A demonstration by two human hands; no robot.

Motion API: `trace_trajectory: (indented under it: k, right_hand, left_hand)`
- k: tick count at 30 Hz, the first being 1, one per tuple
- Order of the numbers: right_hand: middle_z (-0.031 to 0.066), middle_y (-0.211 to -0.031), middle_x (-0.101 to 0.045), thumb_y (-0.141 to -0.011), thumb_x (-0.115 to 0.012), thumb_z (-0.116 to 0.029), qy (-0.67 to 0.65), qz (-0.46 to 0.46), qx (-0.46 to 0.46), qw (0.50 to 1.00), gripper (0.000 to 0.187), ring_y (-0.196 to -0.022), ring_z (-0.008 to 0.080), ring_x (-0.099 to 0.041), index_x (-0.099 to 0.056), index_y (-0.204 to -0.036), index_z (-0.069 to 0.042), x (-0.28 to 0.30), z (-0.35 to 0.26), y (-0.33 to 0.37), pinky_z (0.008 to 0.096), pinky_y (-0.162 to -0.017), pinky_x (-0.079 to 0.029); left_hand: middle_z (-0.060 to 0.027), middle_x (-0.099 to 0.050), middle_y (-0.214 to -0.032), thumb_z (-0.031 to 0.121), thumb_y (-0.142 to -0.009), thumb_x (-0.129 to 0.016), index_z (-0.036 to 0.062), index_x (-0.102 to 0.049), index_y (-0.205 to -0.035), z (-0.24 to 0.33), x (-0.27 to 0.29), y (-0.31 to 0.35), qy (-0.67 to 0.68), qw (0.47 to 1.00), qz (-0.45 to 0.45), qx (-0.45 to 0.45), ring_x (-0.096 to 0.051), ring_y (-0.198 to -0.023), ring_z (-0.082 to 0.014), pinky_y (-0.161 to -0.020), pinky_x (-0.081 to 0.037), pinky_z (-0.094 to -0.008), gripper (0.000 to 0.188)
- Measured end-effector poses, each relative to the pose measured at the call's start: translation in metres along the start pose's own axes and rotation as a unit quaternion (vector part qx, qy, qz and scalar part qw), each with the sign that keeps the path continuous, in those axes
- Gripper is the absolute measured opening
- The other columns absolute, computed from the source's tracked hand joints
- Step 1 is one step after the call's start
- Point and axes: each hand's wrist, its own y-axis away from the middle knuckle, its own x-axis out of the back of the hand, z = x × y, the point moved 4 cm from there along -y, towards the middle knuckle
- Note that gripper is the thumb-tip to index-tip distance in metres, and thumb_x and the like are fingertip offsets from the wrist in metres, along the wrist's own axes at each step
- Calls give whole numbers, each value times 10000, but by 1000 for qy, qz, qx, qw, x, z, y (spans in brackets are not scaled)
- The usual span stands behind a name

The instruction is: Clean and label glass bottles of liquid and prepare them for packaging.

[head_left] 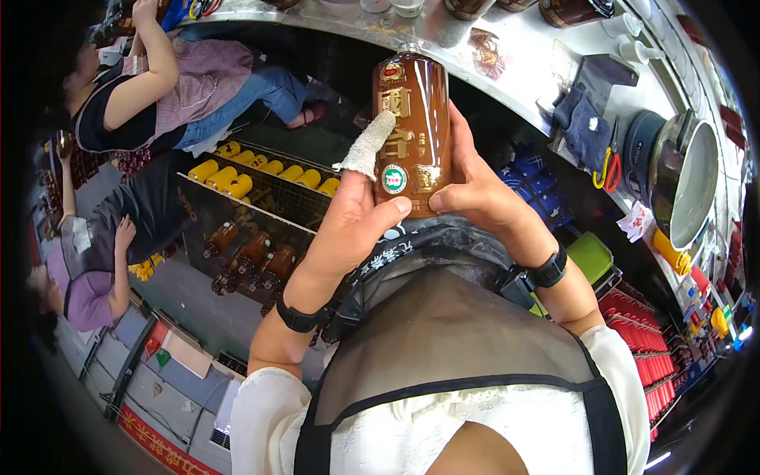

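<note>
A glossy brown bottle [427, 119] stands upright between my hands in front of my apron. It bears raised gold lettering, a red emblem near the shoulder and a round green-and-white mark low down. My left hand [346, 222] grips its left side, the thumb across the base. A white fabric cover [370, 148] wraps one left finger, which lies along the bottle's front. From the other side my right hand [484, 196] holds the bottle, thumb at the lower corner and fingers along its right edge, partly hidden behind it.
A metal workbench [499, 83] curves along the far side and right. On it lie a dark blue cloth [584, 123], scissors [608, 170] and a round metal basin [693, 182]. Crates with yellow-topped items [229, 180] and brown bottles [253, 249] stand at left, near two co-workers.
</note>
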Motion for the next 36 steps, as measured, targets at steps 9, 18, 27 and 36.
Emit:
trace_trajectory:
  k: [9,18,27,36]
  right_hand:
    - [113,-1564,-224,-623,-708,-51,48,23,-6,999,1204,-1435,243,-284,25,-1574,-143,-4,5,-2,386,-1146,-303]
    - [139,-1537,-227,-629,-696,0,3,9,-13,1000,1246,-1406,248,-309,118,-1560,-155,1,9,-6,361,-1085,-388]
    - [131,-1537,-230,-633,-684,20,-28,4,-8,1000,1222,-1425,251,-289,85,-1566,-162,-1,8,-9,377,-1137,-316]
    - [153,-1520,-253,-648,-739,-24,-7,10,-8,1000,1247,-1391,262,-345,108,-1557,-132,-3,11,-13,380,-1114,-352]
  left_hand:
    - [-104,-299,-1519,-125,-856,-491,51,-144,-1547,-2,0,2,-14,1000,22,18,-348,-1391,-189,-1152,-300,-357,794]
    - [-97,-314,-1510,-110,-855,-485,35,-155,-1542,-3,2,1,17,999,35,38,-351,-1391,-195,-1152,-300,-362,776]
    - [-94,-304,-1523,-107,-847,-464,35,-153,-1548,-4,6,1,34,998,40,33,-331,-1404,-194,-1156,-286,-365,780]
    - [-99,-331,-1499,-109,-858,-489,44,-171,-1542,-5,10,2,32,998,51,33,-377,-1366,-182,-1138,-319,-358,769]
